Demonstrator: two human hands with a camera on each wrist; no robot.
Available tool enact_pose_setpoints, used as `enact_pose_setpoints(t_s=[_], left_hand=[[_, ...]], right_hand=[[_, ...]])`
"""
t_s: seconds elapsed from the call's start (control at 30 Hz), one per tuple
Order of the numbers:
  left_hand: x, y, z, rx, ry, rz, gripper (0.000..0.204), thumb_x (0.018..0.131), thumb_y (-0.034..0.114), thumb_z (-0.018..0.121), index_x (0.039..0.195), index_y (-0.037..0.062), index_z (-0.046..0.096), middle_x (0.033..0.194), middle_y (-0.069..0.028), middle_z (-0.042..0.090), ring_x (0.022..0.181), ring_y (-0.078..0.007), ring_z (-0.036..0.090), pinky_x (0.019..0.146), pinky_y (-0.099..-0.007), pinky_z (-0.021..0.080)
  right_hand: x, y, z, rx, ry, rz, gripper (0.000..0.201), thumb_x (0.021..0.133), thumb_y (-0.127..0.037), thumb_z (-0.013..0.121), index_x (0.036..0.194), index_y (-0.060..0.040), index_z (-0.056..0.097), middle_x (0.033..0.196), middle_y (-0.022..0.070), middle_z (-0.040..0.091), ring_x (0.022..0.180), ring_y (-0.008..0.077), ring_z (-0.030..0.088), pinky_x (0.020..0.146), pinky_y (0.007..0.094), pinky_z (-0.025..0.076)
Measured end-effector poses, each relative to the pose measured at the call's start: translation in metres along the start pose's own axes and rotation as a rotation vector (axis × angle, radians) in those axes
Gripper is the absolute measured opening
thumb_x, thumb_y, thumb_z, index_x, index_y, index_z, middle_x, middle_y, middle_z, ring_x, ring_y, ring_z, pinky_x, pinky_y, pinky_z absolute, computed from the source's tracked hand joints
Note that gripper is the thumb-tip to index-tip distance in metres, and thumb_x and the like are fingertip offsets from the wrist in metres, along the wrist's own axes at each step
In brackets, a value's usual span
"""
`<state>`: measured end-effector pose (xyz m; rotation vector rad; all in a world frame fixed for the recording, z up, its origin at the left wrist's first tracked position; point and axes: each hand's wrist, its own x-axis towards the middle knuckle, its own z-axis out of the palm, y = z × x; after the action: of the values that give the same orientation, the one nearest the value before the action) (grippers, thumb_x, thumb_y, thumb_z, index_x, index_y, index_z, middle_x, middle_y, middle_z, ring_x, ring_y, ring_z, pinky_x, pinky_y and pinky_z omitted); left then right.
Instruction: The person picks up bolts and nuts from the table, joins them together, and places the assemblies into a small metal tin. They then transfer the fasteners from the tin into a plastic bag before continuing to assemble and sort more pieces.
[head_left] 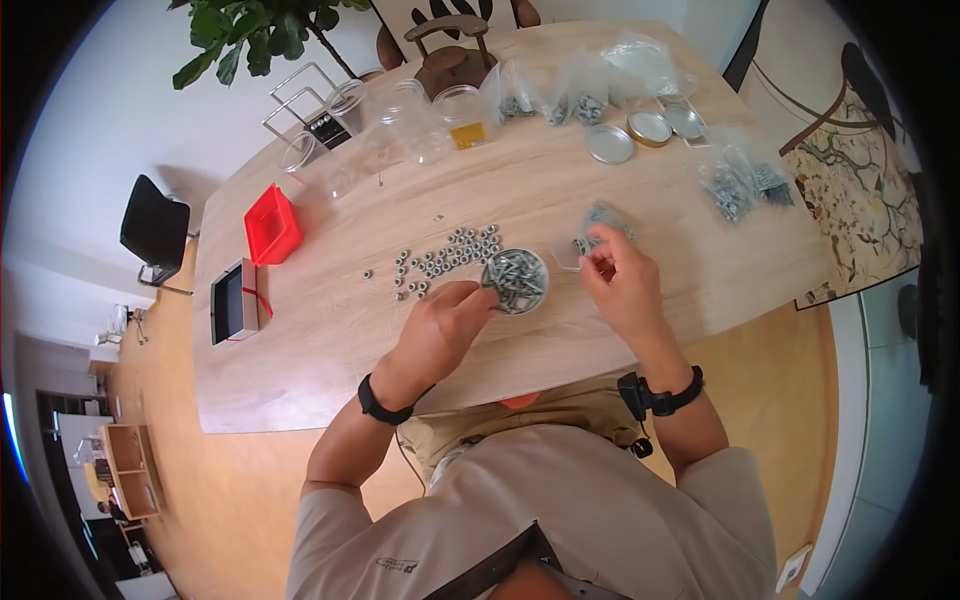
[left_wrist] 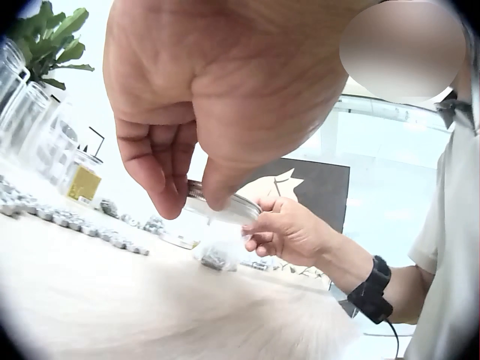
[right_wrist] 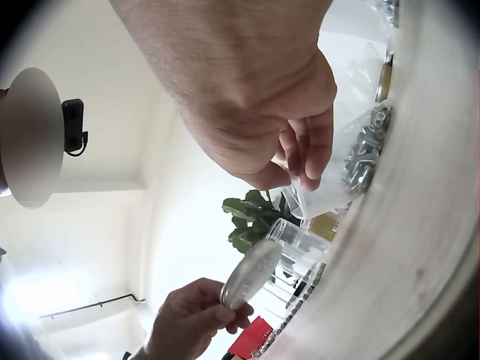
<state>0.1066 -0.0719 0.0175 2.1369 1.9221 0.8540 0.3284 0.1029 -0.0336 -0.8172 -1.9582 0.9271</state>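
Observation:
The left hand pinches the rim of a round lid-like dish that shows many small metal pieces in the head view. In the right wrist view this dish is tilted, held by its edge between thumb and fingers. The right hand pinches the edge of a clear plastic bag with metal parts at its bottom, resting on the table. Left of the dish lie many loose nut-like metal pieces.
A red bin and a grey box stand at the left. Clear jars line the back, with bags of hardware and round lids beside them. Another bag lies at the right.

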Motion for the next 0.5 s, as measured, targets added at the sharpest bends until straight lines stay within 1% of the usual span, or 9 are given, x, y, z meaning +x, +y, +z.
enact_pose_setpoints(t_s=[0.1,0.2,0.3,0.4,0.5], left_hand=[[0.019,0.01,0.009,-0.032,0.014,0.042,0.016,0.093,0.008,0.079,0.107,0.006,0.07,0.098,-0.0134,0.073,0.089,-0.0365,0.071,0.077,-0.0448,0.058],[0.035,0.013,0.016,-0.04,-0.018,0.09,0.015,0.093,0.009,0.078,0.107,0.0067,0.071,0.097,-0.013,0.072,0.087,-0.0365,0.071,0.076,-0.0447,0.058],[0.047,0.016,0.017,-0.052,-0.102,0.061,0.014,0.095,0.011,0.076,0.108,0.0078,0.071,0.094,-0.0131,0.071,0.086,-0.0367,0.071,0.076,-0.0456,0.058],[0.055,0.016,0.021,-0.031,-0.148,0.038,0.013,0.097,0.014,0.075,0.109,0.0091,0.071,0.092,-0.0136,0.07,0.086,-0.0369,0.071,0.075,-0.0466,0.057],[0.062,0.022,0.025,0.035,-0.147,0.021,0.013,0.097,0.016,0.075,0.109,0.0107,0.07,0.091,-0.0126,0.069,0.085,-0.0361,0.072,0.073,-0.0467,0.058]], right_hand=[[-0.002,-0.002,-0.002,-0.01,-0.005,-0.009,0.034,0.093,-0.006,0.078,0.126,-0.0046,0.067,0.087,0.0125,0.076,0.074,0.0259,0.075,0.069,0.037,0.06],[-0.004,-0.003,-0.008,0.002,-0.006,-0.017,0.032,0.094,-0.006,0.077,0.124,-0.0047,0.068,0.088,0.0139,0.075,0.075,0.0277,0.075,0.07,0.0382,0.059],[-0.006,0.004,-0.012,0.0,0.046,-0.046,0.03,0.095,-0.005,0.076,0.123,-0.0047,0.069,0.089,0.0144,0.075,0.075,0.0281,0.074,0.069,0.038,0.059],[-0.007,0.003,-0.015,0.033,0.067,-0.04,0.029,0.095,-0.006,0.076,0.123,-0.0045,0.069,0.09,0.0152,0.075,0.075,0.0281,0.074,0.069,0.0374,0.059],[-0.009,0.01,-0.013,0.078,0.082,-0.012,0.029,0.096,-0.003,0.075,0.124,-0.0026,0.068,0.091,0.0143,0.075,0.076,0.0235,0.075,0.068,0.035,0.06]])
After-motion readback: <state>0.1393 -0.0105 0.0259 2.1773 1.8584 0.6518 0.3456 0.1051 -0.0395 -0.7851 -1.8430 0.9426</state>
